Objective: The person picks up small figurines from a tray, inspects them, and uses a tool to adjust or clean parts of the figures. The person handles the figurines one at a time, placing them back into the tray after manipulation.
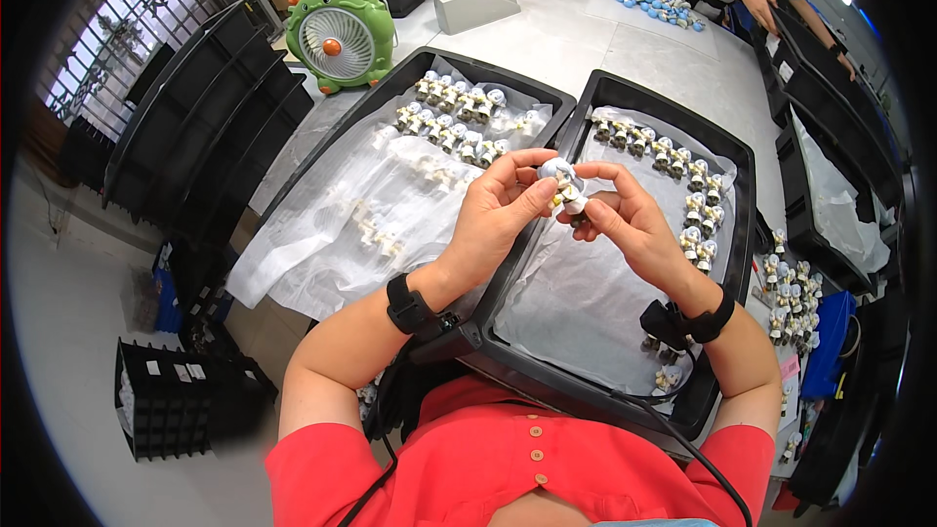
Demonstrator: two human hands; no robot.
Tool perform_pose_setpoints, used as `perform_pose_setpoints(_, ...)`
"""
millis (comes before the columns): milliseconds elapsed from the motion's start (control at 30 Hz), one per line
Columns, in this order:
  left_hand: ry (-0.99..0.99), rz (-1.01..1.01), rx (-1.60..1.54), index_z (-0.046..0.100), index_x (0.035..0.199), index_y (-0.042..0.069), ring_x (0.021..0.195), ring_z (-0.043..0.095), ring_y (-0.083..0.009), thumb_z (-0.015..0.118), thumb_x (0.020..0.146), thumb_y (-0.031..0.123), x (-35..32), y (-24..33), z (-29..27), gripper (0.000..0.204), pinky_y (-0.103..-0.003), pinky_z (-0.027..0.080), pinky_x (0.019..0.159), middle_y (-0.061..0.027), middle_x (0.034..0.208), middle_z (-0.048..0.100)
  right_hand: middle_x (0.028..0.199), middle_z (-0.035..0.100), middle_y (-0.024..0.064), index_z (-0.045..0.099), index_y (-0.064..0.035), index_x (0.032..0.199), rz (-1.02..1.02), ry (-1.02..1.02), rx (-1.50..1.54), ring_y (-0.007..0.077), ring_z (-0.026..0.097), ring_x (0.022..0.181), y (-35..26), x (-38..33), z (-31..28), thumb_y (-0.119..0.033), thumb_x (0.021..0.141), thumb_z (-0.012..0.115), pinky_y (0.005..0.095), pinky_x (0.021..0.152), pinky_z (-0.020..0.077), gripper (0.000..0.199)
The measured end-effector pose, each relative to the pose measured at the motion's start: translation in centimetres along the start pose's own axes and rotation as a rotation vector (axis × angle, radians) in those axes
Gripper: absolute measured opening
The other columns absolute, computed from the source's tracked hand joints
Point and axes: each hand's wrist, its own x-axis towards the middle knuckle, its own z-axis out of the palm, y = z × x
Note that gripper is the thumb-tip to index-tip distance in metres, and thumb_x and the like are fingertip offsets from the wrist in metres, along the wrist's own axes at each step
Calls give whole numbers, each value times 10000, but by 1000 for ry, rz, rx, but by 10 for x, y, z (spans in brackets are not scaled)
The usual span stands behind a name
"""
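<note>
Between my two hands, above the inner rims of two black trays, is a small figurine (566,185) with a pale grey-white head, white body and dark base. My left hand (508,200) pinches it by the head and side. My right hand (625,220) grips it lower down, near the base. Below my right hand lies the right tray (747,195), lined with white sheet, with rows of similar figurines (664,151) along its far and right sides. In the left tray (342,132), more figurines (454,122) stand in rows, some covered by a translucent white sheet (332,234).
A green fan (337,36) stands beyond the left tray, near a grey tape dispenser (476,8). Loose figurines (793,298) cluster at the right. Blue-white pieces (659,8) lie on the far table, where another person (756,0) handles black trays. Black trays (195,117) are stacked at left.
</note>
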Motion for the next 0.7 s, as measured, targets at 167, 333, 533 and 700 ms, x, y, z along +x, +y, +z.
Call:
perform_pose_setpoints(167,-5,-13,2,518,1192,48,848,551,-72,573,904,203,0,-2,0,332,-223,448,744,-36,1001,604,894,652,95,405,-36,1245,-27,19,-72,96,593,752,1,-1,1,-210,946,497,241,704,484,358)
perform_pose_setpoints(333,1,-24,1,514,1200,50,843,558,-72,570,907,207,0,-3,0,337,-220,453,741,-27,990,600,888,651,94,384,-31,1260,-33,34,-93,104,597,748,2,0,1,-188,942,503,242,702,490,375)
perform_pose_setpoints(533,-5,-80,-65,499,1229,54,849,597,-103,466,959,244,0,-1,0,333,-240,480,767,-25,1010,602,871,643,94,352,-45,1297,-75,62,-105,114,597,768,-1,-2,4,-164,938,505,246,715,491,408)
perform_pose_setpoints(700,-1,-70,-67,492,1238,51,874,607,-122,412,978,254,0,-3,0,340,-262,492,795,-36,1030,604,877,641,98,344,-53,1312,-82,65,-94,117,599,777,-3,-2,5,-156,935,508,251,724,494,424)
